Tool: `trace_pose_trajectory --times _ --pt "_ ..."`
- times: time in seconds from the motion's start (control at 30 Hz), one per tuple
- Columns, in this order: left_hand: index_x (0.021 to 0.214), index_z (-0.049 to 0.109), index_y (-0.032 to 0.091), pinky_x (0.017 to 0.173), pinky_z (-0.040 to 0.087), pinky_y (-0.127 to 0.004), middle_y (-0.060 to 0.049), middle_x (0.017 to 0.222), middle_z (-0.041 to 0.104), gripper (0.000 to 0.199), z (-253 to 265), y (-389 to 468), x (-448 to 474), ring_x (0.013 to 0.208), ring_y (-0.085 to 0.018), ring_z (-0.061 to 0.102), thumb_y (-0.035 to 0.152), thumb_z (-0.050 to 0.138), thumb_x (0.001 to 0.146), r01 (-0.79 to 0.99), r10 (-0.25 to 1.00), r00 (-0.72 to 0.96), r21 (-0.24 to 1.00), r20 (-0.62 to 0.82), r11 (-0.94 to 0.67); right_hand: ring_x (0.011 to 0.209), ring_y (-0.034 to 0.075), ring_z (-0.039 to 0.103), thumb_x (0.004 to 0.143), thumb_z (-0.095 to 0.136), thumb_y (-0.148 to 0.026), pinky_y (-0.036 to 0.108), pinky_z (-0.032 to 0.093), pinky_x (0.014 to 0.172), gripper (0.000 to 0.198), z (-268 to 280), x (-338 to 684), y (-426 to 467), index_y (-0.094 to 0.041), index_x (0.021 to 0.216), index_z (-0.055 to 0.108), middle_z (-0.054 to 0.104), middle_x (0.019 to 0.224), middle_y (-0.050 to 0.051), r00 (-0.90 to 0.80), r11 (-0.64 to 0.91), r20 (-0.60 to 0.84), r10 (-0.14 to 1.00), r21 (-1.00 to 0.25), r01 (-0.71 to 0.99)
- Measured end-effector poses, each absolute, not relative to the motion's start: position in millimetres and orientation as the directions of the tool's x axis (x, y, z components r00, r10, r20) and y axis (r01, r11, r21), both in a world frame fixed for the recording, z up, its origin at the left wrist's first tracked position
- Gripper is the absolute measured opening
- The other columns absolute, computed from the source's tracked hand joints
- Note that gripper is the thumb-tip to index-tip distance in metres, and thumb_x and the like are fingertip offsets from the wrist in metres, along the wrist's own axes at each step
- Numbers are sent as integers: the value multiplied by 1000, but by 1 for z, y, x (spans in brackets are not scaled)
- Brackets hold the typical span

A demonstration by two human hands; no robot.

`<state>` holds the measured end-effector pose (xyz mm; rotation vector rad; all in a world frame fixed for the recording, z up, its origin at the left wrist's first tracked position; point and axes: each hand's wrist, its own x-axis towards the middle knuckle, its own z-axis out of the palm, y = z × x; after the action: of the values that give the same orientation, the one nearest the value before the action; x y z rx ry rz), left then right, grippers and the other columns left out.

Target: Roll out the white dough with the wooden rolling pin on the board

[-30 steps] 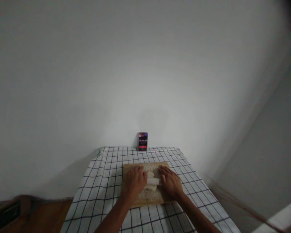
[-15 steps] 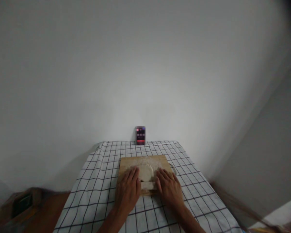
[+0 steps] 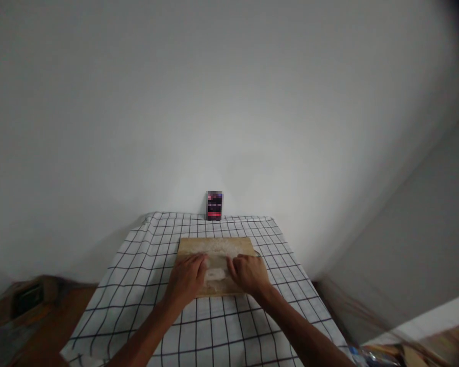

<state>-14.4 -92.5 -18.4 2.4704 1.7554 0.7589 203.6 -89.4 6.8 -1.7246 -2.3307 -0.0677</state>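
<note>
A floured wooden board [image 3: 214,243] lies on the checked cloth. Across it, between my hands, runs a pale rolling pin [image 3: 216,261], blurred and close in colour to the flour. My left hand [image 3: 187,275] rests over its left part with fingers bent down. My right hand [image 3: 248,270] curls over the right part, thumb pointing inward. On the near side of the pin a whitish patch of dough [image 3: 215,274] shows; the rest of the dough is hidden or too blurred to make out.
A white tablecloth with dark grid lines [image 3: 214,326] covers the table. At its back edge a phone-like upright thing [image 3: 214,206], pixelated, leans against the wall. A cardboard box [image 3: 26,300] stands on the floor at left. Assorted items [image 3: 386,354] lie low at right.
Both hands have moved forward over the board with the rolling pin, across the round dough that lay ahead of it. My fingers, flatter before, are now more curled. The view has shifted slightly.
</note>
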Motion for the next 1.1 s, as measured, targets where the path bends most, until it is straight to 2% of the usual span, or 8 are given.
trace_pose_trajectory --times 0.13,0.23,0.33,0.47,0.63,0.8,0.97,1.1 --pt "131 66 21 111 48 -41 -8 131 74 39 -12 -77 -10 123 -23 67 25 39 104 926 913 200 236 356 -294 80 28 76 107 35 -45 38 54 73 58 21 201 -60 -15 80 76 78 88 18 -275 278 67 959 -39 960" --pt "137 61 17 114 45 -45 -11 138 69 41 -10 -61 -9 127 -26 64 22 45 100 946 915 188 185 357 -266 87 27 76 107 33 -42 37 55 76 55 19 204 -48 -16 87 77 79 93 17 -301 299 -30 953 -56 953" --pt "131 64 15 115 45 -43 -12 138 69 39 -10 -48 -10 129 -27 62 18 49 95 939 916 212 189 340 -287 90 26 76 108 31 -40 34 55 75 54 17 206 -44 -17 92 78 79 96 15 -310 306 -74 948 -65 950" --pt "132 63 17 116 44 -43 -11 137 70 39 -16 -45 -11 126 -25 63 19 46 96 927 891 221 198 395 -318 86 25 76 107 31 -38 33 55 74 54 15 205 -48 -18 90 78 79 95 14 -286 283 -69 956 -52 958" --pt "141 56 17 116 45 -44 -11 139 67 44 -27 -60 -10 128 -25 60 21 41 100 927 852 229 160 470 -338 79 26 73 106 29 -35 36 54 75 54 -4 203 -72 -19 86 76 78 89 16 -201 211 95 975 -110 971" --pt "140 56 13 115 45 -43 -14 143 64 42 -32 -73 -11 134 -26 55 22 38 103 919 839 263 141 476 -368 85 28 73 109 23 -37 40 54 80 54 -18 200 -94 -20 97 73 77 93 15 -182 220 209 961 -178 959" --pt "133 61 10 109 47 -41 -15 136 68 39 -18 -65 -12 127 -25 59 19 38 102 922 887 302 128 351 -365 90 30 75 109 26 -38 42 55 79 57 -2 199 -87 -18 97 77 78 97 18 -196 203 107 975 -50 978" --pt "122 68 12 108 46 -38 -14 127 72 33 -10 -59 -11 121 -24 62 21 45 99 925 893 309 116 328 -362 93 29 76 106 37 -37 36 55 76 48 12 206 -75 -16 96 79 79 97 17 -284 284 17 959 2 959"
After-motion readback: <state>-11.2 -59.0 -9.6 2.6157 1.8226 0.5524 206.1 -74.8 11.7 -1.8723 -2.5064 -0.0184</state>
